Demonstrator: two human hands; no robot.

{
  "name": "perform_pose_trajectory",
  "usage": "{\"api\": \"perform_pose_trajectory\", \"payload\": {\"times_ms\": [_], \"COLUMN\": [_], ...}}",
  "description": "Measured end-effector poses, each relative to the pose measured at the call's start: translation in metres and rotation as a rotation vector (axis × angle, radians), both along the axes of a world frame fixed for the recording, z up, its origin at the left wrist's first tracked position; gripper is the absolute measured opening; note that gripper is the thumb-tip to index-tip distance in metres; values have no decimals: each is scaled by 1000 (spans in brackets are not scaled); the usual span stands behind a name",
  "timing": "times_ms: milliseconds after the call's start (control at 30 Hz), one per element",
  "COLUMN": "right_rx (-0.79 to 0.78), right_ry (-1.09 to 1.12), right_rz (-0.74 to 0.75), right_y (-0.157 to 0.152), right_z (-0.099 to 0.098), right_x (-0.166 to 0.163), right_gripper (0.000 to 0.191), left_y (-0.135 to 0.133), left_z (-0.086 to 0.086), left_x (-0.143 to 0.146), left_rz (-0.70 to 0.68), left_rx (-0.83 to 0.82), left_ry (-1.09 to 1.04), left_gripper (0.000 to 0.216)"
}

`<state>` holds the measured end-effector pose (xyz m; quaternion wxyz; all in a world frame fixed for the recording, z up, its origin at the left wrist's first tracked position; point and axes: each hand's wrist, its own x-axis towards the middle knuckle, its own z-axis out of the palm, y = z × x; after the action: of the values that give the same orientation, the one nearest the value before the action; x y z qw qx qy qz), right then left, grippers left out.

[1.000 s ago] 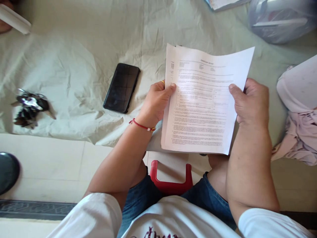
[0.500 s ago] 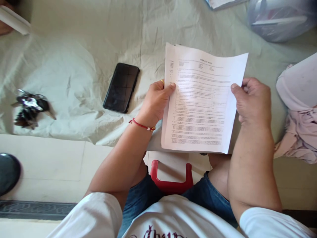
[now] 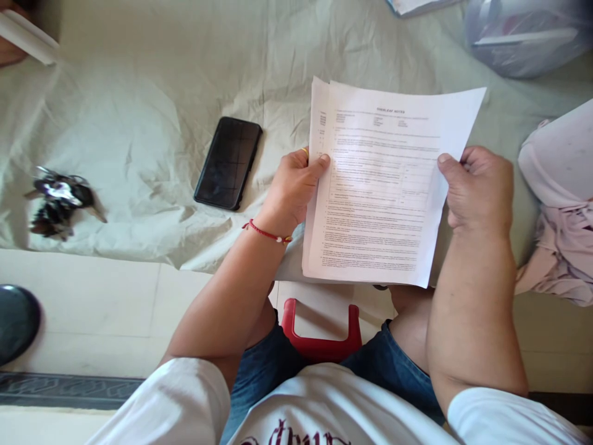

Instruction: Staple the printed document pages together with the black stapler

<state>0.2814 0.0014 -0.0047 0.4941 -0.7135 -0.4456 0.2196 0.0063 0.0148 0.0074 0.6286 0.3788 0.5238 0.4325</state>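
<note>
A stack of printed paper sheets [image 3: 375, 185] is held up in front of me, near the edge of the cloth-covered surface. The heading on the top sheet looks like "OVERLEAF NOTES", with dense small text below. My left hand [image 3: 296, 185] grips the left edge, thumb on top and fingers hidden behind. At the right edge my right hand [image 3: 479, 188] pinches the paper between thumb and curled fingers. The sheets are slightly fanned at the left, and the top right corner bends outward. A red bracelet [image 3: 266, 233] circles my left wrist.
A black phone [image 3: 228, 162] lies left of my left hand. Farther left sits a bunch of keys [image 3: 62, 201]. Pinkish fabric [image 3: 558, 238] is at the right, and a clear plastic bag [image 3: 528, 37] stands at the top right. Below is a red plastic stool [image 3: 319, 347].
My right hand has shifted slightly to the right, and the paper's upper right corner has swung outward with it. My left hand has stayed almost in place.
</note>
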Motion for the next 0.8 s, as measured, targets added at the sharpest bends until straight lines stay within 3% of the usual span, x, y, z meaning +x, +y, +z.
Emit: {"api": "perform_pose_trajectory", "payload": {"times_ms": [367,800], "right_rx": [23,44], "right_ry": [-1,-15], "right_rz": [17,42], "right_y": [-2,0], "right_z": [4,2], "right_x": [0,0], "right_gripper": [13,19], "left_y": [0,0], "left_z": [0,-1], "left_x": [1,0], "left_rz": [11,8], "left_rx": [7,14], "left_ry": [0,9], "left_gripper": [7,9]}}
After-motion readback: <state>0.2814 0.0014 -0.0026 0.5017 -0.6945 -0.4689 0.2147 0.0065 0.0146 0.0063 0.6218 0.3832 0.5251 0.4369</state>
